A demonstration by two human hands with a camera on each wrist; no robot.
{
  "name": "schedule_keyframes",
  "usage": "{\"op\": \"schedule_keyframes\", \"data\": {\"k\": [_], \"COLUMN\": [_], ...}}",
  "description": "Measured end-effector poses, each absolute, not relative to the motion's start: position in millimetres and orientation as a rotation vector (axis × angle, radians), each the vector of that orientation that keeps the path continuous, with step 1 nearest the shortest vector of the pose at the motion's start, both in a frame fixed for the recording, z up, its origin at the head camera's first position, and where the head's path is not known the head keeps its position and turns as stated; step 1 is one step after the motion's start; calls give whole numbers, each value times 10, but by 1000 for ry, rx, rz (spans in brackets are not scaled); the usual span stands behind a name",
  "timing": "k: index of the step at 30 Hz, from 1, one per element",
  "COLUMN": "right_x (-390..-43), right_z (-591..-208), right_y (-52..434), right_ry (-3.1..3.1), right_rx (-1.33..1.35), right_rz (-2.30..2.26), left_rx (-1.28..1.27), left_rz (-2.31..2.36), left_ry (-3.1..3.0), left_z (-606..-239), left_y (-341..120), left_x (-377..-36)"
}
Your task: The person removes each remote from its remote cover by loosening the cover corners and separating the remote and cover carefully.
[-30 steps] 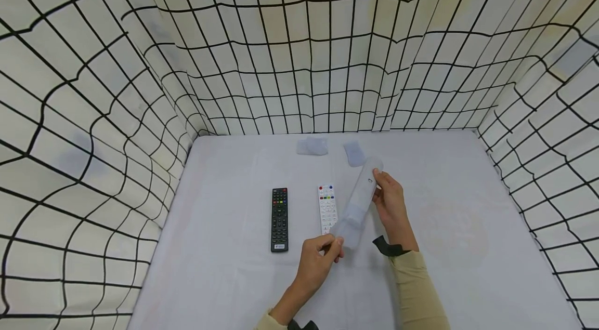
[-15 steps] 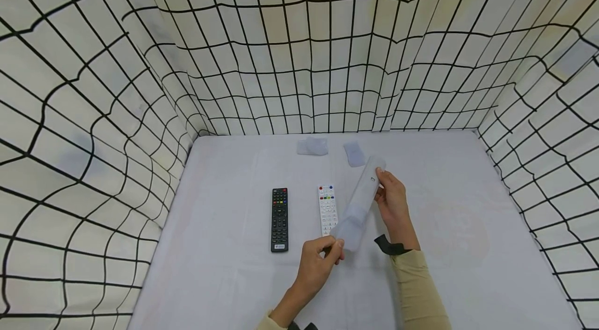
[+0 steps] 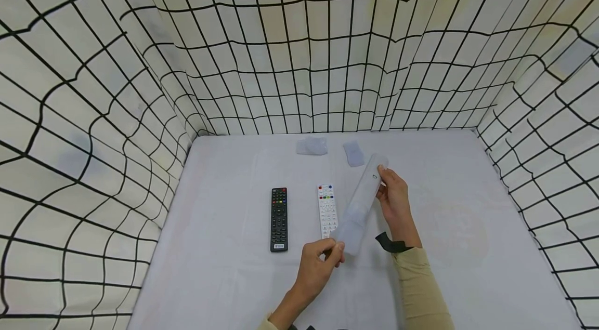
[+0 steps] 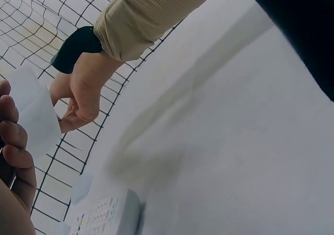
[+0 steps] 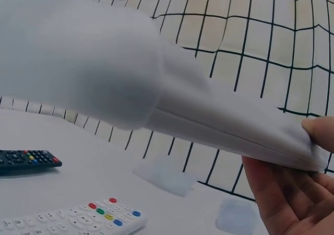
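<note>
My right hand [image 3: 394, 197] grips the upper end of a long white remote control [image 3: 366, 189], its plain side with a small dark mark facing up. Around the lower part of that remote is a translucent plastic sleeve [image 3: 348, 234], whose lower left corner my left hand [image 3: 315, 267] pinches. In the right wrist view the sleeve [image 5: 104, 62] hangs past the remote's seamed edge [image 5: 229, 125]. Both are held slanted above the table. Just left of them lies a white button-covered remote [image 3: 327, 210], its lower end partly hidden by the sleeve. A black remote [image 3: 279, 221] lies further left.
Two small translucent plastic pieces lie at the back of the table, a folded one [image 3: 312, 146] and a narrower one [image 3: 353, 154]. White walls with a black grid [image 3: 309, 60] enclose the white-covered table [image 3: 224, 267] on the back and sides.
My right hand has shifted slightly up and right with the remote, while the left hand stays nearly in place on the sleeve. More of the remote shows above the sleeve.
</note>
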State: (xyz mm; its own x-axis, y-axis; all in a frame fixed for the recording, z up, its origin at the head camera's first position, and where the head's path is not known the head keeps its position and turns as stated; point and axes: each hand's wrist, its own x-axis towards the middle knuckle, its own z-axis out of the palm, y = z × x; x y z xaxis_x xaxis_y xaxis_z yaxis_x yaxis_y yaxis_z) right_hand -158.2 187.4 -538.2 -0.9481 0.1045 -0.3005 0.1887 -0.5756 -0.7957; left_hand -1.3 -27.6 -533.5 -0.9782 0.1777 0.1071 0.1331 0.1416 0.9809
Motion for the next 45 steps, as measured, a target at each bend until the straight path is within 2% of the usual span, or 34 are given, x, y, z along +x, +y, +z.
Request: {"op": "schedule_keyframes", "data": {"k": [9,20,34,45], "right_x": [-1589,-1412,-1093,-790], "right_z": [-5331,-5296,-5388,-5537], "right_y": [2129,2344,2700,2932], "right_ry": [1422,1426,1355,1440], "right_rx": [570,628,792,943], "right_rz": [-2775,-2764,-2836,-2733], "left_rx": [467,564,876,830], "left_rz": [2008,1991,1976,1935], "left_ry": [2357,2431,2280,2190], "left_z": [-5371,-5285,-5169,-5053], "left_y": [-284,-282,-40,303], "left_x": [-5,-233,-930,-1602]}}
